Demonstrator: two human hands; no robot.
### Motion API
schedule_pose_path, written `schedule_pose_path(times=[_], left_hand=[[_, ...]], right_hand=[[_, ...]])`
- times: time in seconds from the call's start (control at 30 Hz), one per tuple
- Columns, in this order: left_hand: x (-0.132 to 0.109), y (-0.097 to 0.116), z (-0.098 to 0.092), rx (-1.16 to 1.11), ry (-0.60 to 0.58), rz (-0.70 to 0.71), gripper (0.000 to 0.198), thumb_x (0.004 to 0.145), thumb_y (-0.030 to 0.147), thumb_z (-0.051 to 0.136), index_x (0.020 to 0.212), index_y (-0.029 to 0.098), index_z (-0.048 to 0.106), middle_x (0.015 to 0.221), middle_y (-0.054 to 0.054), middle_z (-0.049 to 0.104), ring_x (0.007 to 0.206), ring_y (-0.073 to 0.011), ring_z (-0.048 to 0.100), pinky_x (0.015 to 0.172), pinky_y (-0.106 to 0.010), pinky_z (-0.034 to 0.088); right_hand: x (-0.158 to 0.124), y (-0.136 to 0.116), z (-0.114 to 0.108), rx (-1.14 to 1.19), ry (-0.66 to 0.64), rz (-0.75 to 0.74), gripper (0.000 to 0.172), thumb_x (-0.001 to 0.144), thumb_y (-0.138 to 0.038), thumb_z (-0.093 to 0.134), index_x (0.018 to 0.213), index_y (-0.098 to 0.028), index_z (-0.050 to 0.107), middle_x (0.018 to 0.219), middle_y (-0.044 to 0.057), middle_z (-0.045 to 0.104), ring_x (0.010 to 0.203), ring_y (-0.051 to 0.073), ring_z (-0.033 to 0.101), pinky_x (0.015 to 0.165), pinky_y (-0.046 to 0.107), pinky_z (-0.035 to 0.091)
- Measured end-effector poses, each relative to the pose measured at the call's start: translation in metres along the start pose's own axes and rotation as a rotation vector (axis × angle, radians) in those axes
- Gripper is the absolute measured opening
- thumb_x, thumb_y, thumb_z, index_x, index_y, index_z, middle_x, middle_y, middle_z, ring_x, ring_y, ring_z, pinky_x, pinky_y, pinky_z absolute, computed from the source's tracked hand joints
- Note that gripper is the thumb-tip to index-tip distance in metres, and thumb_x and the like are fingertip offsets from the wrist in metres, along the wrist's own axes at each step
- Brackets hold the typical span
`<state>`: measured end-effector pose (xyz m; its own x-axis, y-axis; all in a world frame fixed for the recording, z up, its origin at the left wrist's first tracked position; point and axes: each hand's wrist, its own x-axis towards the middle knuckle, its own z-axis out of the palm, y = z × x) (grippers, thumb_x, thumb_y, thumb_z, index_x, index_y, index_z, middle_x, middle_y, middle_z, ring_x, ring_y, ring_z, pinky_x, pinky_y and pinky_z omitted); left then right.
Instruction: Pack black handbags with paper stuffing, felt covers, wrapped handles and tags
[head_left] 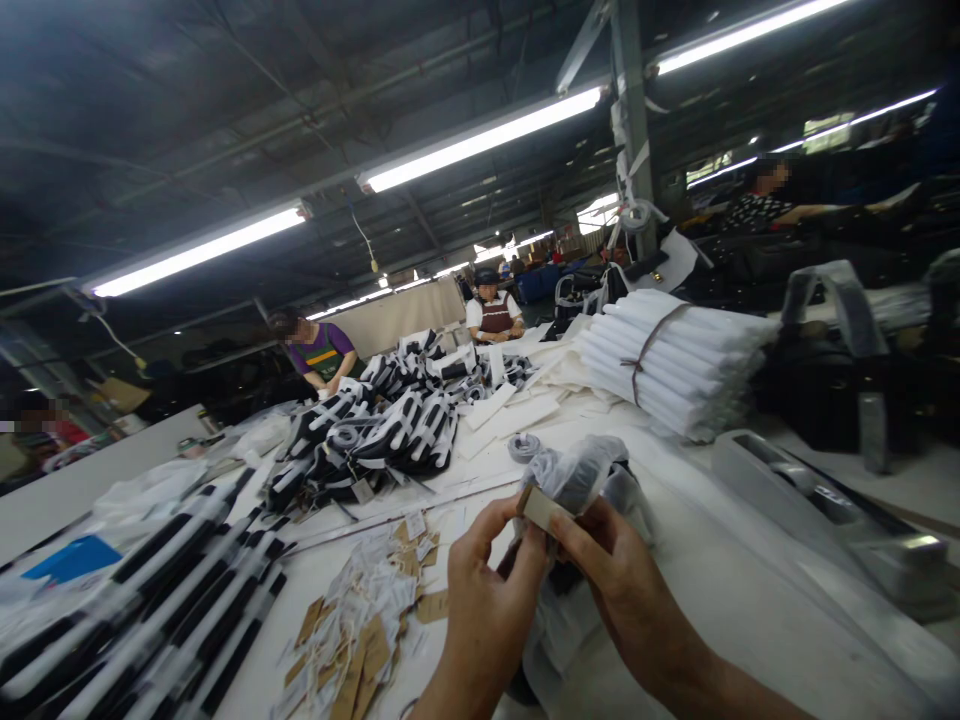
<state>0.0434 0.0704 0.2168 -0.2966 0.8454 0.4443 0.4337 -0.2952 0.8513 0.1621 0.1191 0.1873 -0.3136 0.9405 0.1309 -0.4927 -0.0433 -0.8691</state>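
Between both hands is a small cardboard tag (541,508), brown at its edge and pale on its face. My left hand (499,575) pinches its left side with thumb and forefinger. From the right, my right hand (626,570) has its fingers closed on the tag's other side. Behind and below the hands sits a dark item wrapped in clear plastic (577,462), partly covered by them. To the left lies a loose heap of brown hang tags (367,655) with strings and small clear bags.
Black straps with white wrapping (157,600) lie at the left, and a larger pile of them (382,420) is ahead. A tied bundle of white rolls (660,350) and a grey tape dispenser (810,520) are at the right. Co-workers (326,350) stand beyond.
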Motion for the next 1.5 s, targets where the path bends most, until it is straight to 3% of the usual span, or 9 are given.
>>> schedule_pose_path(times=[0.13,0.27,0.47,0.63,0.87,1.0,1.17,1.4,1.5], left_hand=[[0.003,0.018,-0.01,0.091,-0.066,0.069,0.021,0.088,0.033,0.065,0.103,0.023,0.076,0.109,-0.005,0.076,0.104,-0.0254,0.069,0.093,-0.032,0.053],[0.007,0.019,-0.014,0.367,-0.052,0.267,0.013,0.087,0.021,0.065,0.092,0.026,0.076,0.096,-0.002,0.078,0.091,-0.0214,0.073,0.082,-0.026,0.055],[-0.004,0.004,-0.01,0.819,0.064,0.668,0.031,0.09,0.011,0.059,0.116,0.021,0.071,0.116,-0.01,0.074,0.098,-0.0262,0.074,0.084,-0.033,0.059],[-0.02,-0.001,0.0,0.988,0.125,0.783,0.054,0.091,0.002,0.05,0.144,0.011,0.05,0.132,-0.019,0.064,0.113,-0.0304,0.068,0.091,-0.037,0.059],[-0.024,-0.019,0.009,1.043,0.122,0.689,0.072,0.093,0.001,0.041,0.158,0.013,0.014,0.144,-0.022,0.053,0.131,-0.0328,0.055,0.1,-0.045,0.055],[-0.023,-0.015,0.002,0.871,0.071,0.65,0.065,0.092,0.006,0.047,0.154,0.016,0.032,0.143,-0.018,0.055,0.131,-0.03,0.055,0.104,-0.044,0.052],[-0.006,0.005,-0.017,0.41,-0.105,0.189,0.034,0.092,0.031,0.062,0.126,0.026,0.064,0.127,-0.006,0.069,0.119,-0.0257,0.063,0.104,-0.039,0.05],[0.012,0.005,-0.01,0.082,-0.147,-0.081,0.035,0.081,0.042,0.071,0.108,0.02,0.068,0.11,-0.008,0.073,0.107,-0.026,0.066,0.096,-0.034,0.051],[0.009,0.001,-0.006,0.077,-0.084,-0.156,0.046,0.076,0.05,0.073,0.11,0.019,0.067,0.108,-0.008,0.073,0.104,-0.0267,0.067,0.092,-0.034,0.052]], right_hand=[[-0.004,-0.01,0.003,-0.067,0.03,-0.006,0.043,0.074,-0.05,0.08,0.105,-0.022,0.069,0.067,-0.002,0.058,0.06,0.015,0.049,0.063,0.029,0.049],[-0.003,-0.011,0.002,-0.085,0.015,-0.008,0.036,0.075,-0.048,0.079,0.095,-0.021,0.067,0.066,-0.001,0.055,0.058,0.013,0.046,0.055,0.026,0.043],[0.001,0.001,-0.003,-0.008,-0.067,0.023,0.035,0.076,-0.04,0.081,0.098,-0.018,0.066,0.08,0.001,0.064,0.067,0.013,0.052,0.06,0.023,0.045],[0.0,0.002,-0.004,0.088,-0.14,0.031,0.042,0.079,-0.039,0.08,0.114,-0.02,0.067,0.1,0.005,0.07,0.082,0.017,0.061,0.074,0.027,0.051],[-0.003,-0.006,-0.005,0.162,-0.193,0.032,0.037,0.087,-0.045,0.071,0.116,-0.022,0.068,0.117,0.009,0.069,0.107,0.026,0.063,0.094,0.038,0.052],[-0.001,-0.009,-0.009,0.064,-0.172,0.032,0.042,0.077,-0.043,0.082,0.112,-0.023,0.071,0.115,0.008,0.071,0.108,0.027,0.064,0.099,0.039,0.05],[0.007,-0.012,-0.018,-0.002,-0.196,0.026,0.037,0.075,-0.042,0.083,0.106,-0.022,0.075,0.106,0.007,0.073,0.1,0.024,0.065,0.096,0.037,0.05],[0.013,-0.013,-0.024,-0.167,-0.207,-0.047,0.034,0.076,-0.047,0.08,0.096,-0.021,0.075,0.088,0.004,0.072,0.086,0.022,0.067,0.088,0.037,0.052],[0.019,-0.018,-0.057,-0.495,-0.122,-0.21,0.026,0.084,-0.045,0.071,0.096,-0.022,0.076,0.094,0.005,0.073,0.09,0.022,0.067,0.087,0.035,0.052]])
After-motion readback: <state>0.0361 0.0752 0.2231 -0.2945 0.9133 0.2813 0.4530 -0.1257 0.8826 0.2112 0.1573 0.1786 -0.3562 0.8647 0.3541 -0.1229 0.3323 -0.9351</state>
